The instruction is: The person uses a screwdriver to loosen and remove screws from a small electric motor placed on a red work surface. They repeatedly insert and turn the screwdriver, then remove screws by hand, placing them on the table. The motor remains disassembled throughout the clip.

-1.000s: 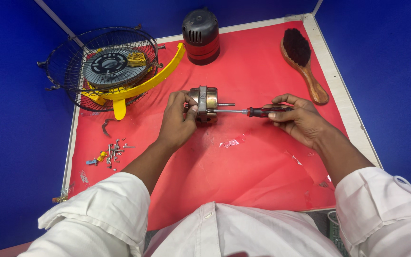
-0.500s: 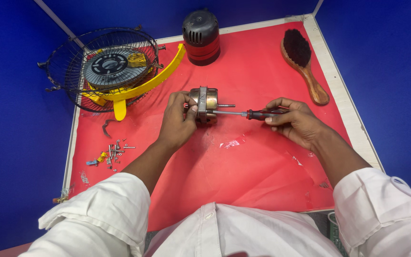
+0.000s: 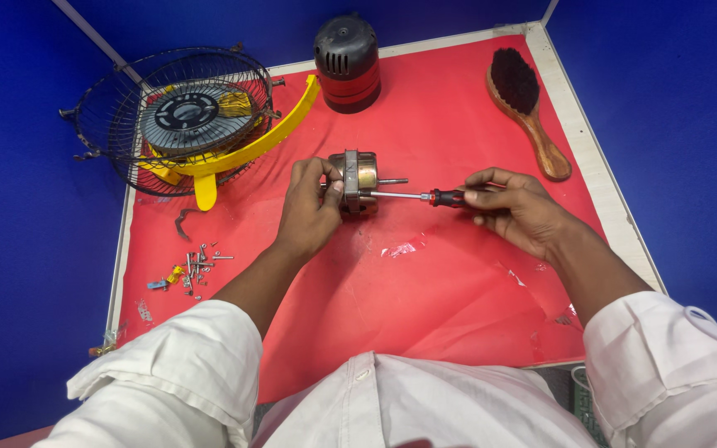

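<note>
Motor core, brass-coloured with a grey band round its middle, sits near the centre of the red counter, and we hold it there with our left hand, fingers wrapped closed about its left end. A short shaft sticks out of it toward three o'clock. Our right hand is closed round the red-and-black handle of a screwdriver, whose thin steel shank runs level toward nine o'clock and meets the motor's face just below the shaft.

Further out, at about ten o'clock from the motor, a wire fan guard lies with a grey disc inside it and a yellow curved bracket beneath. At twelve o'clock stands a black-and-red housing. At two o'clock a wooden brush with dark bristles lies near the counter's edge. At eight o'clock, a little heap of loose screws lies well apart from our hands.
</note>
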